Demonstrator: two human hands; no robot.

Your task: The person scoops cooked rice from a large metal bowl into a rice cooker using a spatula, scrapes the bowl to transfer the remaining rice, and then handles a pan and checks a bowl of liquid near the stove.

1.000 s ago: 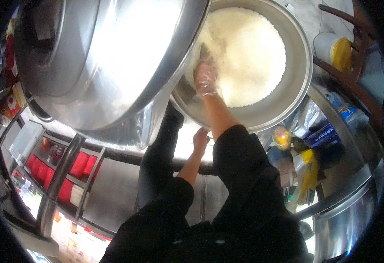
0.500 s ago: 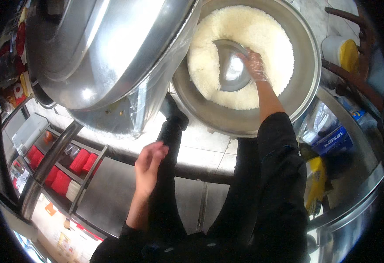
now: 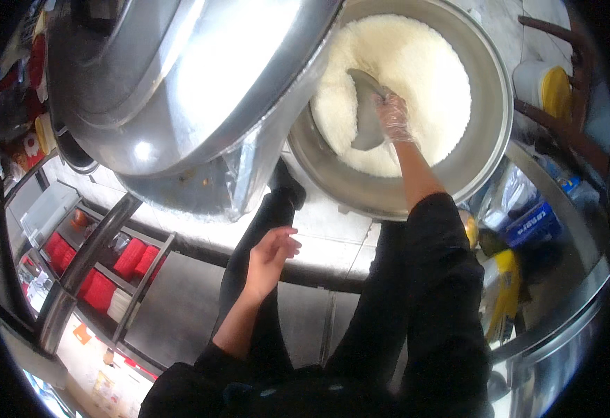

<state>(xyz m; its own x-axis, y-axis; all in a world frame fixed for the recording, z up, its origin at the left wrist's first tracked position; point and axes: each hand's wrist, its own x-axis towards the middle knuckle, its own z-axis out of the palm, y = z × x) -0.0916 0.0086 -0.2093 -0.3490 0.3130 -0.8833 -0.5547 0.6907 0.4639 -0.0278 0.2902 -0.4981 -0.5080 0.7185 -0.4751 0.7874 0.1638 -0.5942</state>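
A wide round metal pot [image 3: 483, 150] at the upper right holds a bed of white, rice-like grains [image 3: 430, 76]. In a clear plastic glove, my right hand [image 3: 393, 117] grips the rim of a metal bowl [image 3: 368, 122]. The bowl is tilted on edge and its lower part is sunk in the grains, so its inside is mostly hidden. My left hand [image 3: 270, 261] is bare and hovers above my left leg. Its fingers are loosely bent and hold nothing.
A big shiny metal lid or vessel [image 3: 179, 104] fills the upper left, with clear plastic sheeting [image 3: 239, 177] below it. A cart with red bundles [image 3: 99, 289] stands at lower left. On the right are a white tub with yellow [image 3: 554, 90], a blue package [image 3: 528, 224] and a metal rail.
The bowl has tipped more steeply into the grains, showing less of its shiny inside. My right hand has shifted slightly left, and my left hand has moved right.
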